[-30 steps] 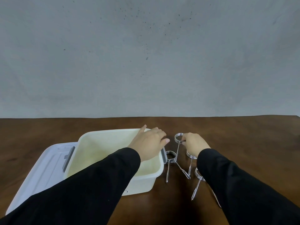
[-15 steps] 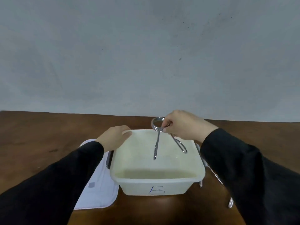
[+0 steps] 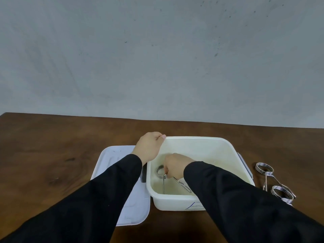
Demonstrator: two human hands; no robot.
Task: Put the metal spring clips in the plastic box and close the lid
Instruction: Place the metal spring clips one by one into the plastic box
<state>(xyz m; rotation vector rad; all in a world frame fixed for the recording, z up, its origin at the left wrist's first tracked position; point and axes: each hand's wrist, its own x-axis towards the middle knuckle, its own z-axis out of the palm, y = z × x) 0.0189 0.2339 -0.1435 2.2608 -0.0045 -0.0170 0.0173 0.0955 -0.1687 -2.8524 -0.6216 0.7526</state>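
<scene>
A cream plastic box [image 3: 233, 155] stands open on the brown table. My right hand [image 3: 177, 163] is down inside it, shut on a metal spring clip [image 3: 163, 174] whose two legs point toward the box's near wall. My left hand [image 3: 149, 146] grips the box's far-left corner rim. Two more spring clips lie on the table right of the box: one [image 3: 264, 170] further back, one [image 3: 282, 192] nearer and partly behind my right sleeve. The white lid [image 3: 112, 158] lies flat on the table left of the box, partly under my left sleeve.
The dark wooden table [image 3: 52, 155] runs to a grey wall behind. A grey latch [image 3: 245, 163] sits on the box's right side, and blue writing marks its front wall.
My right hand has gone from above the box's rim down into the box with the clip. My left hand stays on the far-left rim. The view has shifted left.
</scene>
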